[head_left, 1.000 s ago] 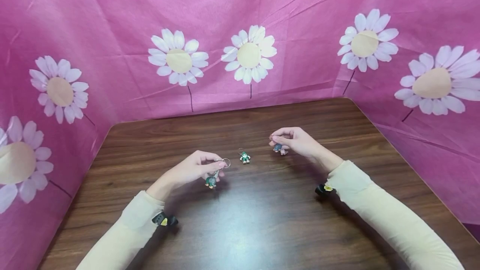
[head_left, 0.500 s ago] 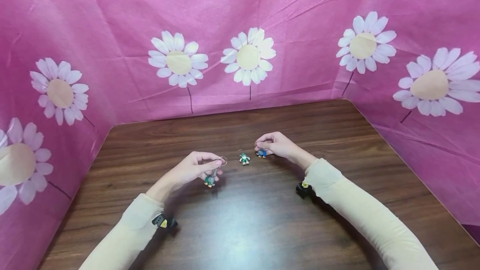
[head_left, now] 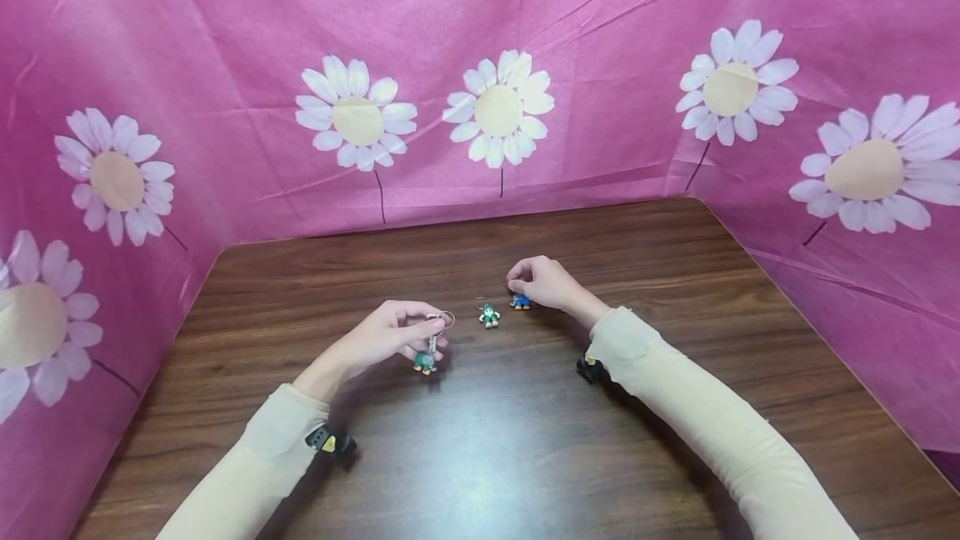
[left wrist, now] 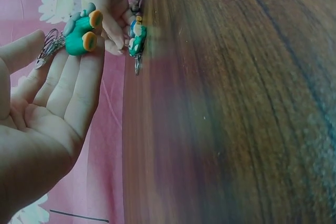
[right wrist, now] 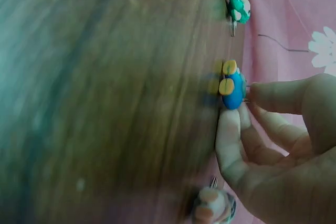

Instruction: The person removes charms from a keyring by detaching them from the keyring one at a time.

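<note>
My left hand [head_left: 378, 344] pinches the metal ring of a keychain between thumb and fingers. From it hangs a small green figure [head_left: 424, 363] with orange feet [left wrist: 90, 41], above the table. My right hand [head_left: 553, 283] is low at the table, its thumb and finger pinching a blue keychain [head_left: 520, 302], also with orange feet; the fingers hide its ring in the head view. Just left of it lies a green-and-white figure keychain [head_left: 489, 316], ring pointing away. In the right wrist view a pale keychain figure [right wrist: 209, 205] lies beside the right hand; the head view hides it.
The brown wood-grain table [head_left: 480, 440] spreads out in front and to both sides. A pink cloth [head_left: 420, 7] printed with white daisies stands behind and beside it. Dark wrist cameras [head_left: 590, 368] sit under both sleeves.
My right hand has moved left and down with the blue keychain, bringing it beside the green-and-white one. The left hand stays nearly in place; its keychain swings slightly.
</note>
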Demonstrator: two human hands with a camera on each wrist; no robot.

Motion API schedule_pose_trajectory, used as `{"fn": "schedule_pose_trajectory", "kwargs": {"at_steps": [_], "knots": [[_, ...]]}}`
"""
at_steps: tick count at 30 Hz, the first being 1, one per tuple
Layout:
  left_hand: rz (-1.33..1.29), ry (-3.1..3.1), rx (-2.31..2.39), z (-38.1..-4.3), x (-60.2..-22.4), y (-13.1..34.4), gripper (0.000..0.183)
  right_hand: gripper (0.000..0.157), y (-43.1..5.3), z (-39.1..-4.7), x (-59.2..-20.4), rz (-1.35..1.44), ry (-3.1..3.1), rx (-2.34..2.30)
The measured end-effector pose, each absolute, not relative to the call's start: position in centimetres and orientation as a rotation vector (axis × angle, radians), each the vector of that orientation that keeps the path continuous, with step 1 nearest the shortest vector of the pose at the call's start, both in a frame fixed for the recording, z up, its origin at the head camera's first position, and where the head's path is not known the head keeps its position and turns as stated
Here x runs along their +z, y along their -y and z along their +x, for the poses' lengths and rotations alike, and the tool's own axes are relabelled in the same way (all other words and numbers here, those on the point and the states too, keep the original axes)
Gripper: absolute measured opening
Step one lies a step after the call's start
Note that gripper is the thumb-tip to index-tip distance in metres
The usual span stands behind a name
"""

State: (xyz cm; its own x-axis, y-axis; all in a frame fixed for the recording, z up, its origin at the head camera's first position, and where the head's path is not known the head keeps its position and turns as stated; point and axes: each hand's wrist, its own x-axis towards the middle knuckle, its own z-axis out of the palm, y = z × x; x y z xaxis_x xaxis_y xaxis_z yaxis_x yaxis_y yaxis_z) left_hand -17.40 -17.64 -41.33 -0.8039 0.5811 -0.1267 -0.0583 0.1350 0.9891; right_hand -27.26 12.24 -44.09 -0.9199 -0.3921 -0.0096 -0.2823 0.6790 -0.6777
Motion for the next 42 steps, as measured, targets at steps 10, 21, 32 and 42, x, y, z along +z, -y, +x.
{"fn": "schedule_pose_trajectory", "kwargs": {"at_steps": [10, 21, 32, 42], "knots": [[0.485, -1.916, 1.707, -17.4, -41.4, 17.5, 0.045, 0.018, -11.6, -27.0, -44.0, -0.554, -2.767, -1.022], [0.471, -1.909, 1.703, -17.3, -41.1, 17.2, 0.046, 0.017, -11.6, -27.0, -44.2, -0.569, -2.761, -1.022], [0.467, -1.900, 1.727, -17.4, -41.4, 16.9, 0.046, 0.016, -11.7, -26.3, -43.8, -0.605, -2.801, -1.055], [0.318, -1.913, 1.883, -16.9, -40.5, 15.0, 0.039, 0.012, -10.8, -20.3, -40.4, -0.881, -2.698, -1.211]]}}
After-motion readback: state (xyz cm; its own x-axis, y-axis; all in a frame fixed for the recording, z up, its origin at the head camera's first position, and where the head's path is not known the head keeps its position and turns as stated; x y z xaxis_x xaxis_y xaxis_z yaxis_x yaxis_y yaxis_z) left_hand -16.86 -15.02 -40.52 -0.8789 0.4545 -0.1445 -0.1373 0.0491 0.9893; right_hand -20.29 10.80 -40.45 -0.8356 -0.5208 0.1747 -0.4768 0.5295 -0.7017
